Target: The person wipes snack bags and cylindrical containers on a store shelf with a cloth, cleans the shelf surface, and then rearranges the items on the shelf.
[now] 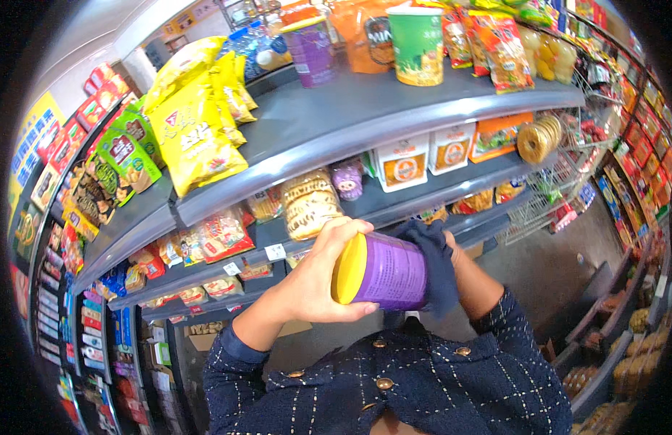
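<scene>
My left hand [319,277] grips a purple snack tub [395,272] around its yellow lid [349,269]. The tub lies tilted on its side in front of my chest, with printed writing facing up. A dark blue cloth [436,266] covers its base end, and my right hand [450,242] holds that cloth against the tub; most of the right fingers are hidden behind it. On the top shelf [336,114] ahead stand a similar purple tub [311,51] with a yellow lid and a green tub [417,49].
Yellow snack bags [197,130] lean at the top shelf's left, near green pouches [129,147]. Orange-red snack packets [501,49] stand at its right. Lower down are bagged round biscuits [311,204] and white boxes [404,163]. A wire rack [553,190] stands at the right end.
</scene>
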Action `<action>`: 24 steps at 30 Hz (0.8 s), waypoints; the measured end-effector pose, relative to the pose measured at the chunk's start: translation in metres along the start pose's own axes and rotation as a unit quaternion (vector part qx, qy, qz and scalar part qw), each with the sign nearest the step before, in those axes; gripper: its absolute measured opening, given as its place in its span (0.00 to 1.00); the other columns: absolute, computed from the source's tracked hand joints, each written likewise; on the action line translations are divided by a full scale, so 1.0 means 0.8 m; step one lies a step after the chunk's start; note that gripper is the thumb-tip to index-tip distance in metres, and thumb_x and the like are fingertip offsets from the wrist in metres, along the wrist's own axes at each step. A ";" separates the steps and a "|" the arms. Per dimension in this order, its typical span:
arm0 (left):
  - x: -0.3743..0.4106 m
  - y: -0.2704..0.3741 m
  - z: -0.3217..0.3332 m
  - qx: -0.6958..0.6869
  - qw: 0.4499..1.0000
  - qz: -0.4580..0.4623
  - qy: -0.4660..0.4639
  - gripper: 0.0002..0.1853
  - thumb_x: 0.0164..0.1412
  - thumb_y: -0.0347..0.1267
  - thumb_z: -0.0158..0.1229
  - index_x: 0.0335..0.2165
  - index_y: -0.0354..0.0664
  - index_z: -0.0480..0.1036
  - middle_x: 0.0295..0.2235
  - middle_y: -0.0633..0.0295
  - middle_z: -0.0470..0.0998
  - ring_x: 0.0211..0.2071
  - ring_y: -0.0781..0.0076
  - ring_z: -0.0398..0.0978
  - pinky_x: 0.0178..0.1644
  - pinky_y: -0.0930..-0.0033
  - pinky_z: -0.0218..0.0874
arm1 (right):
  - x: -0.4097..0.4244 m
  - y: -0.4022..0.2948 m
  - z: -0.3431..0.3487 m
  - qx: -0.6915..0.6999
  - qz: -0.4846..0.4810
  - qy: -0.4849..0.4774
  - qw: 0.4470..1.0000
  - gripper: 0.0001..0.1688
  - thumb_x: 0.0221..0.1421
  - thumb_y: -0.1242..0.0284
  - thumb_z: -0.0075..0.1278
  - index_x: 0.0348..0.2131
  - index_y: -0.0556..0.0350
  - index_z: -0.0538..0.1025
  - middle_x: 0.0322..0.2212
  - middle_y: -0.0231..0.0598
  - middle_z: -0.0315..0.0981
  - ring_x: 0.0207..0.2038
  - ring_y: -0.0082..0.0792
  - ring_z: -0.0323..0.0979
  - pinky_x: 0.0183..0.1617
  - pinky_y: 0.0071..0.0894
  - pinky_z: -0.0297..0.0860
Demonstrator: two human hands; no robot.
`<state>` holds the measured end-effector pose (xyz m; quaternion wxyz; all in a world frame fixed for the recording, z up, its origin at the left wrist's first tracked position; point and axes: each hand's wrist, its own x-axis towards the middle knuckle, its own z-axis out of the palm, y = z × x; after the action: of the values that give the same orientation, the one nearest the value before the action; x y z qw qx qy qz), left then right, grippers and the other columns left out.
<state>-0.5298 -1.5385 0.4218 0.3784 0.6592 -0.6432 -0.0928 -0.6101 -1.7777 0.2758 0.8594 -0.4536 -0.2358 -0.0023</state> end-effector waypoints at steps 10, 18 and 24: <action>0.038 0.075 -0.165 0.239 0.955 -0.005 0.175 0.55 0.36 0.47 0.69 0.59 0.41 0.50 0.53 0.49 0.59 0.57 0.55 0.57 0.60 0.58 0.46 | 0.040 -0.151 0.044 -0.203 0.046 0.145 0.967 0.23 0.50 0.75 0.48 0.48 0.58 0.69 0.41 0.38 0.72 0.42 0.33 0.71 0.50 0.34 0.66; 0.173 0.085 -0.283 0.435 0.868 -0.115 0.210 0.51 0.40 0.43 0.66 0.60 0.43 0.51 0.55 0.39 0.52 0.57 0.47 0.53 0.61 0.56 0.46 | 0.283 -0.239 0.076 -0.856 0.158 0.008 0.492 0.28 0.51 0.57 0.49 0.39 0.66 0.72 0.35 0.56 0.73 0.37 0.55 0.71 0.44 0.43 0.67; 0.211 0.038 -0.331 0.426 0.894 -0.063 0.122 0.42 0.43 0.42 0.63 0.58 0.49 0.58 0.51 0.53 0.65 0.51 0.60 0.63 0.56 0.65 0.53 | 0.332 -0.150 -0.014 -0.721 -0.075 -0.361 0.586 0.31 0.61 0.58 0.35 0.57 0.57 0.59 0.53 0.64 0.56 0.57 0.58 0.54 0.62 0.48 0.48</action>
<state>-0.3660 -1.5894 0.6863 0.1298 0.8027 -0.5267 0.2478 -0.3955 -1.8010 0.4719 0.0916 -0.8688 -0.4813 -0.0717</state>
